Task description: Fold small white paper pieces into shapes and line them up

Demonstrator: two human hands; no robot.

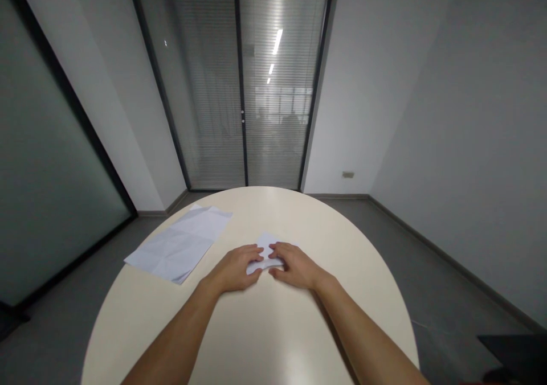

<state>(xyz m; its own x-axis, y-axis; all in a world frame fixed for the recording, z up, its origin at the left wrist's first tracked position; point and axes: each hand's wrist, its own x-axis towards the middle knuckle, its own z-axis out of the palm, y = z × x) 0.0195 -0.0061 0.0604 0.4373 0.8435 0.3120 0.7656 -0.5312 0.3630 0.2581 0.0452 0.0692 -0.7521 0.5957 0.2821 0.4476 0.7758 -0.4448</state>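
A small folded sheet of white paper (265, 252) lies on the table between my hands, its near edge bent up a little. My left hand (239, 267) holds its left side, fingers on top and thumb at the near edge. On the other side, my right hand (296, 265) grips the paper in the same way, with the thumb close to the near edge. Both hands cover the paper's sides, so its full outline is hidden.
Several creased white sheets (182, 242) lie to the left on the round cream table (265, 339). Beyond the table stands a glass partition with blinds (217, 89). A dark object (517, 353) shows at the lower right, off the table.
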